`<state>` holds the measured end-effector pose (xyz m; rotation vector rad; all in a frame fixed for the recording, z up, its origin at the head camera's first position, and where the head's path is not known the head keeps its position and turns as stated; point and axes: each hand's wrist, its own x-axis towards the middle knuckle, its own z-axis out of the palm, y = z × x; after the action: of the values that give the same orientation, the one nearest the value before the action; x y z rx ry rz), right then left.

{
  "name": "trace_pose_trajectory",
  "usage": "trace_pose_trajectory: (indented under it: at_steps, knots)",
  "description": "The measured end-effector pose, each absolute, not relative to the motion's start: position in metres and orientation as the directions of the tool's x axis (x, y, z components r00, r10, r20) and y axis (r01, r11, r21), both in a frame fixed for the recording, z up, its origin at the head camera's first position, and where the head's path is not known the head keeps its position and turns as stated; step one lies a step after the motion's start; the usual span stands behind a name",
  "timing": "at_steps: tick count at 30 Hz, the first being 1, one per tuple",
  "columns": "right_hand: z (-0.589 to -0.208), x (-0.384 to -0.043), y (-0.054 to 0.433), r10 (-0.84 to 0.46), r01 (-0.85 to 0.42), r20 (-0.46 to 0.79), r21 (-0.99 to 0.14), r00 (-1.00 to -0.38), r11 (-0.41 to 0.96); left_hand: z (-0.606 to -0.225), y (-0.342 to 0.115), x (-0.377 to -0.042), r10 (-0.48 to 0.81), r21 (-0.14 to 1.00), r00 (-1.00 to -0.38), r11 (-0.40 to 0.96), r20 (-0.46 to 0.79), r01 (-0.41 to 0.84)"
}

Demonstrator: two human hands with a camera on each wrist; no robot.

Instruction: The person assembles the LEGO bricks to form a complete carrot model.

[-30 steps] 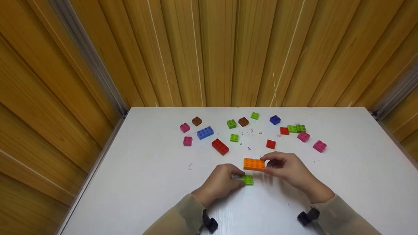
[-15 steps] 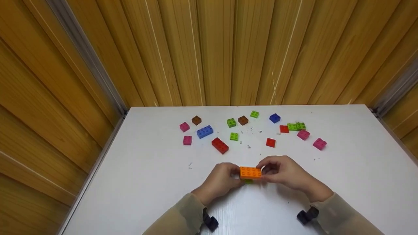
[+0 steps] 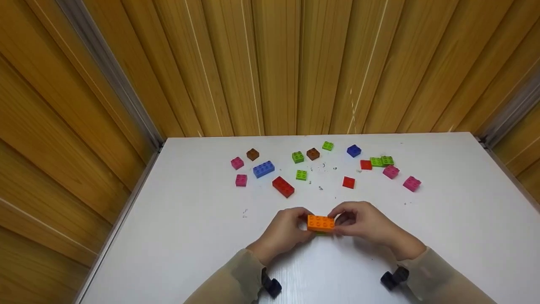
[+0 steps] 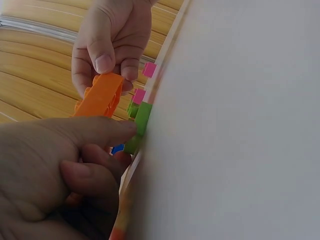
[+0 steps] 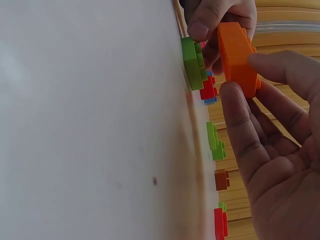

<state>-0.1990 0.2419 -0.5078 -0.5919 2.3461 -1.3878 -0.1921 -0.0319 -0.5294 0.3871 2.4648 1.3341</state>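
My left hand (image 3: 283, 231) pinches a flat light green brick (image 5: 191, 64) that stands on the white table. An orange two-by-four brick (image 3: 320, 223) is held at its right end by the thumb and fingers of my right hand (image 3: 367, 222). Studs up, the orange brick hovers over the green one; both wrist views show a gap between them, and the orange brick slightly tilted. From the head view it hides most of the green brick. The left fingers lie close to the orange brick's left end; whether they touch it I cannot tell.
Loose bricks lie farther back on the table (image 3: 177, 236): a red long brick (image 3: 283, 187), a blue long brick (image 3: 264, 169), a flat red brick (image 3: 349, 182), and several pink, brown and green ones. A wood-patterned wall (image 3: 278, 67) rises behind the table's back edge.
My right hand has brought the orange brick left and nearer to me, from behind the green brick to over it. My left hand has stayed at the green brick.
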Motion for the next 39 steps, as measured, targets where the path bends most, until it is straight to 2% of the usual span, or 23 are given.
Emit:
trace_pose_trajectory:
  at_steps: [24,31,39]
  knots:
    - [-0.5096,-0.1977,0.2354,-0.512,-0.222,-0.073,-0.843,-0.856,0.490,-0.5281,-0.0339,-0.1940,0.393,0.845,-0.900,0.532,-0.190,0.054]
    - [-0.5117,-0.1961,0.2354,-0.526,-0.264,-0.045,-0.826,-0.849,0.498,-0.5297,-0.0340,-0.1937,0.418,0.842,-0.897,0.528,-0.143,0.112]
    - [-0.5116,-0.1955,0.2355,-0.533,-0.255,-0.061,-0.828,-0.844,0.500,-0.5304,-0.0338,-0.1929,0.429,0.833,-0.892,0.538,-0.140,0.129]
